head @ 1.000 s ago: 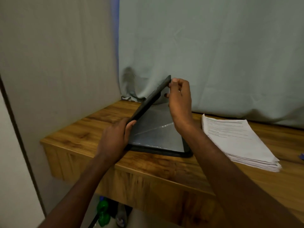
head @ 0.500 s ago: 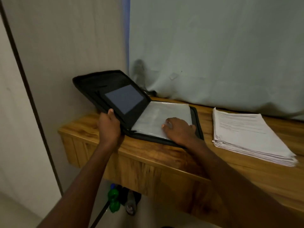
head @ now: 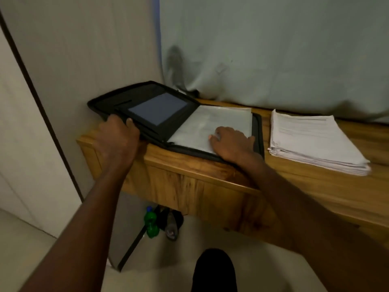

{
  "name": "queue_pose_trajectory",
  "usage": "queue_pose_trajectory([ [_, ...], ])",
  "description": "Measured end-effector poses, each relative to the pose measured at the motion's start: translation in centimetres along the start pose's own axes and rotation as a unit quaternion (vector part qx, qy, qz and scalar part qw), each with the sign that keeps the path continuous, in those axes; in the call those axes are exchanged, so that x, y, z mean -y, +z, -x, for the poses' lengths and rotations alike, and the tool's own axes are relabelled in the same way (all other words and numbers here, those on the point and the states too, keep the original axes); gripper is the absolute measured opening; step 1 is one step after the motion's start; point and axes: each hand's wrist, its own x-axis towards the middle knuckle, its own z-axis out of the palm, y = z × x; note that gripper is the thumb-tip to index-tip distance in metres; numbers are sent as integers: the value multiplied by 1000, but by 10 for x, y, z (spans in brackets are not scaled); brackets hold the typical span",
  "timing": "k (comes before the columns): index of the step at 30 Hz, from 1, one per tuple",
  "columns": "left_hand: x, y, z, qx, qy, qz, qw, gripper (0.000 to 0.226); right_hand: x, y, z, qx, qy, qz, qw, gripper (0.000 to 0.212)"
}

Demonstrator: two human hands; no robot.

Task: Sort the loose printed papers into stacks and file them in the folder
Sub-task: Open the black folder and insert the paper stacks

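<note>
From the head camera, a black zip folder (head: 168,114) lies open at the left end of the wooden counter (head: 210,173), its left cover overhanging the counter's end and tilted up a little. The left hand (head: 117,138) grasps the near edge of that cover, thumb on top and the fingers curled under it. The right hand (head: 231,142) lies flat, fingers relaxed, on the clear plastic sleeve (head: 214,123) that fills the folder's right half. A grey pocket panel (head: 157,108) sits on the inside of the left cover. Just to the right of the folder, apart from it, a stack of printed papers (head: 311,140) rests on the counter. A pale curtain (head: 273,49) hangs behind the folder. Below the folder, on the floor, stand a green bottle (head: 151,222) and a clear bottle (head: 171,225).
</note>
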Motion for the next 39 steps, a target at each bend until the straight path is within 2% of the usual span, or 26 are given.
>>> queue_pose_trajectory([
  [2, -17, 3, 5, -35, 57, 22, 998, 28, 0, -1, -2, 5, -9, 8, 1000, 56],
  [5, -61, 21, 22, 26, 199, 88, 976, 15, -2, -10, -5, 1, -9, -8, 1000, 54],
  [7, -95, 38, 35, 73, 274, 115, 952, 13, -12, -21, -9, -72, 0, -39, 997, 47],
  [8, -112, 46, 38, 79, 287, 127, 946, 14, -19, -27, -11, -124, 5, -47, 991, 39],
  [10, -152, 64, 46, 107, 267, 166, 943, 19, -48, -45, -17, -200, 36, -52, 978, 24],
  [12, -197, 83, 56, 195, 232, 177, 936, 27, -90, -69, -25, -234, 70, -68, 967, 19],
  [14, -241, 105, 65, 295, 197, 177, 918, 26, -135, -94, -34, -242, 63, -115, 961, 21],
  [17, -296, 146, 74, 364, 146, 178, 902, 24, -206, -118, -44, -210, 60, -144, 965, 19],
  [19, -324, 175, 76, 399, 115, 187, 891, 24, -254, -118, -46, -231, 86, -154, 957, 21],
  [21, -342, 201, 72, 410, 82, 199, 886, 34, -288, -105, -41, -260, 108, -151, 947, 22],
  [26, -368, 250, 59, 401, 53, 195, 893, 58, -314, -90, -42, -233, 111, -143, 956, 20],
  [30, -361, 277, 57, 371, 65, 161, 912, 50, -317, -79, -43, -189, 96, -84, 974, 22],
  [33, -355, 290, 53, 365, 53, 190, 910, 41, -319, -78, -44, -196, 108, -81, 971, 23],
  [36, -353, 294, 50, 371, 20, 250, 894, 33, -320, -77, -44, -190, 105, -88, 972, 23],
  [39, -355, 287, 50, 393, -26, 365, 843, 27, -319, -80, -43, -192, 109, -98, 970, 25],
])
